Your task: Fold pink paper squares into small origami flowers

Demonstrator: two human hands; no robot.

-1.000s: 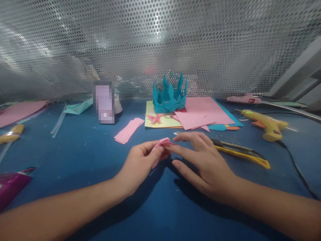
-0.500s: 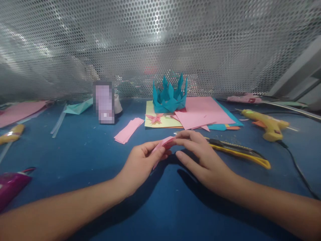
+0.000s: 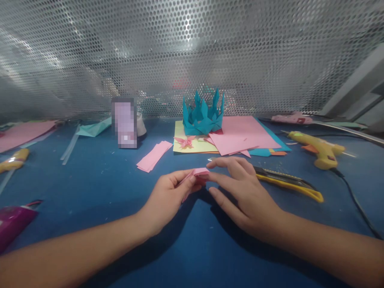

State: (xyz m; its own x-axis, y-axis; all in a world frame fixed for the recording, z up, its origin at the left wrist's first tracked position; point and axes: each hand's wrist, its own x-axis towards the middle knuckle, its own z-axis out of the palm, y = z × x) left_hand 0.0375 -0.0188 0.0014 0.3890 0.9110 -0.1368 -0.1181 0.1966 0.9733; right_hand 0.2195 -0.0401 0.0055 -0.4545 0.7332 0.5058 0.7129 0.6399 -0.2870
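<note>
Between the thumb and fingers of my left hand (image 3: pixel 168 194) is a folded piece of pink paper (image 3: pixel 201 171), its upper edge bent over. My right hand (image 3: pixel 247 190) is just right of it with the fingers spread; one fingertip meets the paper's right edge. Past my hands, a stack of narrow pink paper strips (image 3: pixel 154 157) lies on the blue table (image 3: pixel 90 182). A yellow and black utility knife (image 3: pixel 286 181) rests to the right of my right hand, partly covered by it.
A blue folded-paper crown (image 3: pixel 204 122) and a small pink paper flower (image 3: pixel 185 141) sit on coloured sheets (image 3: pixel 244 134). A yellow glue gun (image 3: pixel 321 146) with its cord lies at right. A blurred-out phone-like object (image 3: pixel 125 124) stands before the perforated metal panel (image 3: pixel 168 52).
The top of the pink paper now folds over toward the right. My right hand's fingers have spread a little and shifted slightly; my left hand has stayed in place.
</note>
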